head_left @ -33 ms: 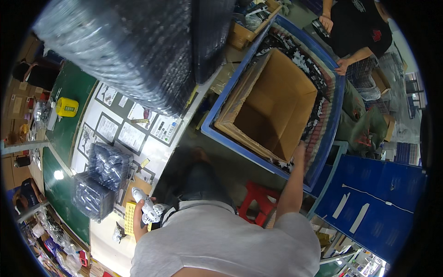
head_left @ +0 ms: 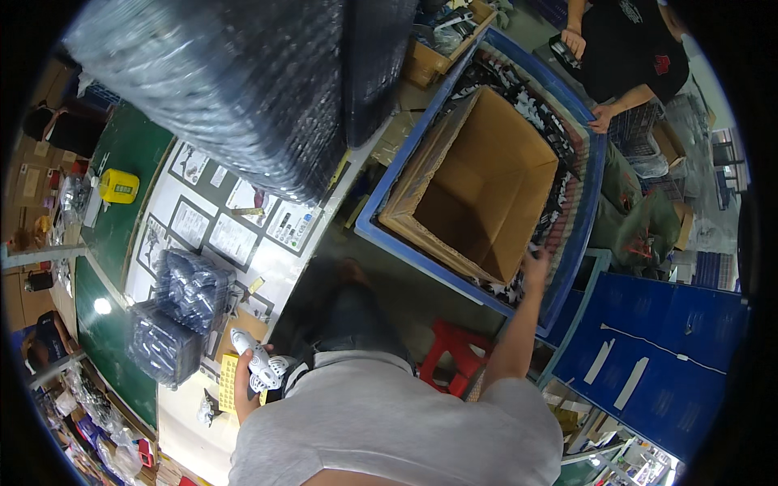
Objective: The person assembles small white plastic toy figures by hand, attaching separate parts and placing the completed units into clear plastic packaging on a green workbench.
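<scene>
Containers first: blue bin [head_left: 421, 261] holds an open cardboard box [head_left: 510, 154] with brown inner walls and a shadowed floor; black-and-white pieces [head_left: 559, 130] fill the gap around it, along the far and right sides. Small carton [head_left: 423, 63] beyond the bin holds tools and clear bags.

Right hand [head_left: 535, 266] is inside the bin, beside the box's near right corner, fingers bent; a small dark spot shows at the fingertips, but cannot tell whether anything is gripped.

Left hand [head_left: 242, 384] grasps a white part [head_left: 263, 368] over the table's [head_left: 194, 433] edge, next to a yellow block [head_left: 229, 382]. Long axis runs obliquely: narrow tip forward and left, broad lobed end back toward the body.
</scene>
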Available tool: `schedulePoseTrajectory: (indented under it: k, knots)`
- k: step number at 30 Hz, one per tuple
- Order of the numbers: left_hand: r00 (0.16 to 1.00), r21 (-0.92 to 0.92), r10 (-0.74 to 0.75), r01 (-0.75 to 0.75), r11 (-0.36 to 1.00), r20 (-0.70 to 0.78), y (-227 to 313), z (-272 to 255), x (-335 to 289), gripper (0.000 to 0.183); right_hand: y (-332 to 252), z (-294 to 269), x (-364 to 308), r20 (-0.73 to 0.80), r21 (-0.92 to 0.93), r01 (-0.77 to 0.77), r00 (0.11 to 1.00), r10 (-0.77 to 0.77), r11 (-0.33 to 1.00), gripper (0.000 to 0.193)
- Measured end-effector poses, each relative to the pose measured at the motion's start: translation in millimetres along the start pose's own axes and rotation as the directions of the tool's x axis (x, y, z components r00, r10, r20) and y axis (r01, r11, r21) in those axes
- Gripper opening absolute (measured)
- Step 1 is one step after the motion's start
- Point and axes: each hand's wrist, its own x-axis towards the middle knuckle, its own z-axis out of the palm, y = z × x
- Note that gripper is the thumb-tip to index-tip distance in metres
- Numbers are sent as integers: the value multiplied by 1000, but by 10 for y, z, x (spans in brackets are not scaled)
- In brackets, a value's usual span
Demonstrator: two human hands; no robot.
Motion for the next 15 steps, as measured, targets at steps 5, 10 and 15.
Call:
schedulePoseTrajectory:
  k: [5, 10, 15]
  knots:
    - [995, -35, 100, -100, 994, 19, -32, -463, 311, 50, -1136, -1198, -811, -467, 562, 426, 871, -153, 709, 48]
    - [926, -262, 314, -256, 931, 209, 187, -757, 405, 57, -2160, -1380, -1311, -635, 742, 506, 740, -220, -440, 60]
    - [829, -521, 545, -412, 747, 126, 285, -994, 241, 60, -3045, -930, -1640, -484, 781, 70, 696, -531, -620, 67]
